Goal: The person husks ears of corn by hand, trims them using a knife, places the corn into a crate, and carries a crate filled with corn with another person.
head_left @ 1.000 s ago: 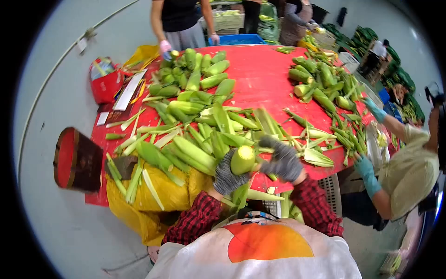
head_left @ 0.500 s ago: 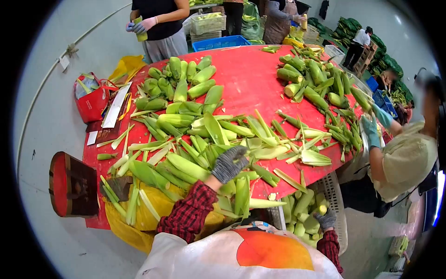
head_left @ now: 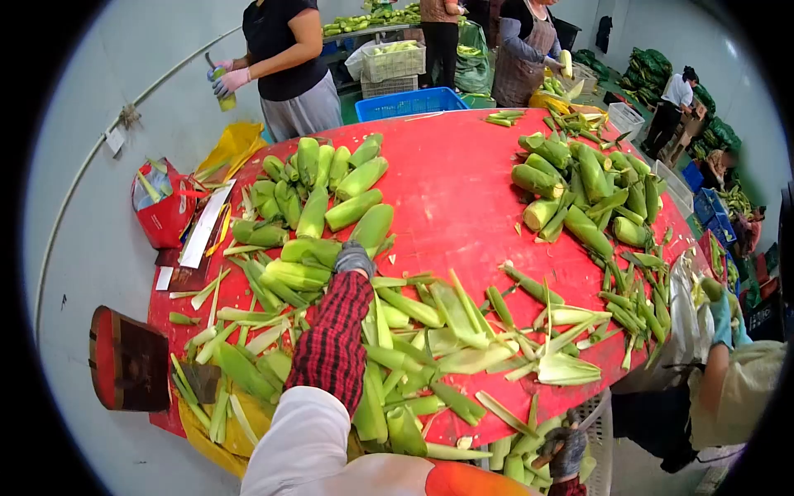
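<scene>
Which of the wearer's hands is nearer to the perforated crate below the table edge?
The right. The right hand is over the crate; the left hand is farther off, among green ears on the red table.

Flat red table (head_left: 447, 182): green oblong corn ears in two heaps, left heap (head_left: 313, 211) and far right heap (head_left: 589, 175); loose pale-green leafy husks (head_left: 463, 339) near centre. Blue rectangular plastic crate (head_left: 411, 103) beyond far edge. White perforated plastic basket (head_left: 602, 450), near right, holding ears.
</scene>
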A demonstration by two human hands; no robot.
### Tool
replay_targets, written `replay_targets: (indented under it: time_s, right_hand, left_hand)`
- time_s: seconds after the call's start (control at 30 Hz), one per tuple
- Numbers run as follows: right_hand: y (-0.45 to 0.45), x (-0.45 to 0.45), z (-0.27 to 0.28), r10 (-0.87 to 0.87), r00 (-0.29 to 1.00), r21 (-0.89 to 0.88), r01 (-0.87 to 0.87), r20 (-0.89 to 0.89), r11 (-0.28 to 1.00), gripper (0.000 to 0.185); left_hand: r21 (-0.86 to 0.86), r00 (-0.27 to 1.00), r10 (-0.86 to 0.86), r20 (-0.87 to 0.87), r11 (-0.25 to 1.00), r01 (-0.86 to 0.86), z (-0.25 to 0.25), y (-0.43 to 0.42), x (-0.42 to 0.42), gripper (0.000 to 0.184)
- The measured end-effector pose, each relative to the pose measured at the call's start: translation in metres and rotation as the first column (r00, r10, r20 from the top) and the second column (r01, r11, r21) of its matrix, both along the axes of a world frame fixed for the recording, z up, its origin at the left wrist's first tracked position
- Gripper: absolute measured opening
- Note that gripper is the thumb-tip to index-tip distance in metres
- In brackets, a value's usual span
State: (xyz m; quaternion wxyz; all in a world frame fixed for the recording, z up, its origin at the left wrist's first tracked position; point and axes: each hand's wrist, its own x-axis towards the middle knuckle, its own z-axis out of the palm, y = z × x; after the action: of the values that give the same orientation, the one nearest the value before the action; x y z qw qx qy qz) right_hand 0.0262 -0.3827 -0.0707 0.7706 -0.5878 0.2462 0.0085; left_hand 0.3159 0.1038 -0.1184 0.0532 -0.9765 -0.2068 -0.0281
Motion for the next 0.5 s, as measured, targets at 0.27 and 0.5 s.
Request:
replay_targets:
  time_s: [0.27, 0.5]
  right_hand:
    - [0.052, 0.079, 0.016, 0.494, 0.844, -0.456, -0.363, 0.21, 0.813, 0.035]
    - [0.158, 0.178, 0.059, 0.772, 0.433, -0.77, -0.233, 0.465, 0.594, 0.062]
  left_hand:
    - [-0.326, 0.976, 0.102, -0.19, 0.932, -0.161, 0.051, 0.006, -0.009, 0.072]
    - [-0.805, 0.982, -0.022, 0.189, 0.569, 0.168, 0.171, 0.001, -0.121, 0.043]
